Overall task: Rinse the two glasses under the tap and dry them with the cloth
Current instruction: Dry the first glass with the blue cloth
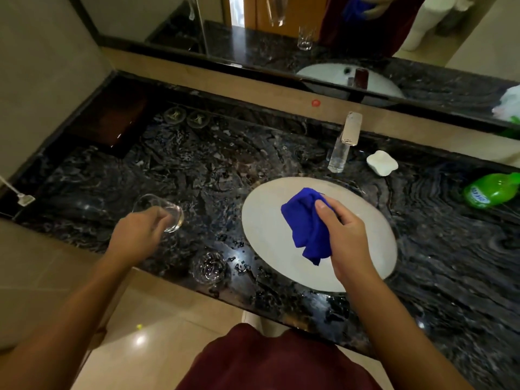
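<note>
My left hand (138, 235) grips a clear glass (159, 211), tilted on its side above the dark marble counter (197, 170), left of the basin. A second clear glass (208, 266) stands upright on the counter near its front edge, just right of my left wrist. My right hand (344, 237) holds a bunched blue cloth (305, 223) over the white oval basin (261, 229). The chrome tap (342, 147) stands behind the basin; I see no water running from it.
A white soap dish (382, 162) sits right of the tap and a green bottle (491, 191) lies further right. Two small round items (185, 116) rest at the counter's back left beside a dark tray (112, 119). A mirror (365, 38) runs along the back wall.
</note>
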A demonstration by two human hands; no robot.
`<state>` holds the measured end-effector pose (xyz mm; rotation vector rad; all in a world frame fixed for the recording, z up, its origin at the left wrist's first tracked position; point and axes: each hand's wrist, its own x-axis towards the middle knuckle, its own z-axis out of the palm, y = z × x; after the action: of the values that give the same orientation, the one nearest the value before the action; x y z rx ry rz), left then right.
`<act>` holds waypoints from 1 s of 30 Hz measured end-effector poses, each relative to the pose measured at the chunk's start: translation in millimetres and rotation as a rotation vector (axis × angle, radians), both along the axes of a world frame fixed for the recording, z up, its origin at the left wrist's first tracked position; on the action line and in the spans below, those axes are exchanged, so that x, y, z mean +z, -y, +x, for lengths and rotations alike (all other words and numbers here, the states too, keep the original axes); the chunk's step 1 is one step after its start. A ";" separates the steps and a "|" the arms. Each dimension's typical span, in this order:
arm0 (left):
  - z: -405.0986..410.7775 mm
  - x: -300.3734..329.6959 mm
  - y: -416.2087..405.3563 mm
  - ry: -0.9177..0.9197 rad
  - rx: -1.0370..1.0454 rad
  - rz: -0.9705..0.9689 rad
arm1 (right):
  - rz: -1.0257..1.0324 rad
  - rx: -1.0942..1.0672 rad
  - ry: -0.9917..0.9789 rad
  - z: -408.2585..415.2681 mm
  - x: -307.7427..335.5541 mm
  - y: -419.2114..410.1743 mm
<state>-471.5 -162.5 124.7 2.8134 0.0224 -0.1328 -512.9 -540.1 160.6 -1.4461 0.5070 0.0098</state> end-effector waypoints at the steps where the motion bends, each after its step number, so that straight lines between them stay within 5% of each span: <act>1: 3.5 -6.8 -5.8 -0.019 0.008 0.033 | 0.002 -0.005 -0.007 0.5 -0.6 0.2; 30: 25.6 -79.8 -26.1 -0.005 -0.024 0.264 | 0.022 -0.037 -0.061 1.3 -11.6 6.0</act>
<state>-446.0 -136.4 44.9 3.0775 0.0078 -0.1528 -511.6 -546.1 148.9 -1.4181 0.5819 0.0304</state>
